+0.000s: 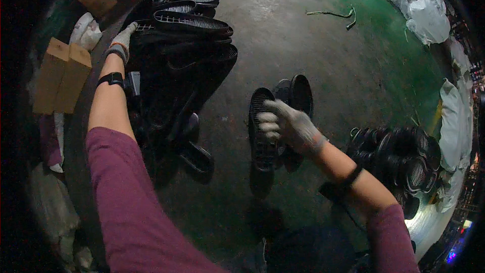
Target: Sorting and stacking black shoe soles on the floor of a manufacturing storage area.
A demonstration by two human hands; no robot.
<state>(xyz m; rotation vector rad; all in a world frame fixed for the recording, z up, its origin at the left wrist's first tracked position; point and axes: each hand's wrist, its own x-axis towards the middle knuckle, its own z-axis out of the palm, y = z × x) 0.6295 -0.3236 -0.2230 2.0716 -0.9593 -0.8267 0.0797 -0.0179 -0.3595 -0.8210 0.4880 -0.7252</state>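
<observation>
1. Here we are, arms spread wide, and the step in hand looks like handling black shoe soles, with one hand at each of two groups.
2. Left hand (122,41), gloved, stretched well forward: its fingertips meet a gridded sole (145,27). Whether they pinch it or merely rest there, I cannot tell; the finger undersides are hidden.
3. Right hand (290,126), also gloved and a little blurred: fingers loosely curled, right over the near sole (263,159). Contact isn't clear, nor is any grip.
4. The next move, I'd judge, calls for the left fingers to close on one sole alone, since its neighbours overlap; the right would need a clean hold on an edge.
5. Just beyond the right hand, the far sole (302,90) stands close beside the near one, both on the floor (257,45).
6. To the left hand's right sprawls the big heap (194,25), soles layered at odd angles. Between the hands and nearer the body, a stray sole (198,157).
7. Further out, right of the right hand: another pile of soles (417,172). Left of the left hand, cardboard boxes (53,73); far ahead of the right, clear plastic bags (428,17).
</observation>
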